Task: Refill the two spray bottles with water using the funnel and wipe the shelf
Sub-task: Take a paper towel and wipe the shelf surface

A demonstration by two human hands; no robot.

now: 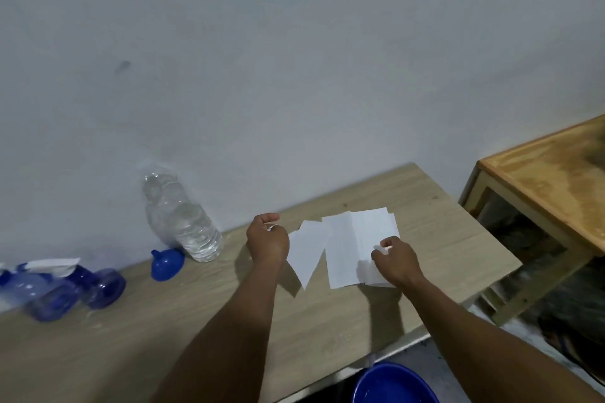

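White tissue sheets (357,245) lie stacked on the light wooden shelf (163,321). My left hand (266,239) pinches one loose tissue sheet (309,250) and lifts its corner off the stack. My right hand (397,260) presses its fingers on the stack's near right corner. A clear water bottle (181,217) stands by the wall, with the blue funnel (167,263) lying on its side next to it. Two blue spray bottles (65,288) lie on the shelf at the far left, blurred.
A blue basin (393,384) sits below the shelf's front edge. A darker wooden table (550,180) stands to the right, lower frame beneath it. A pale wall runs behind the shelf.
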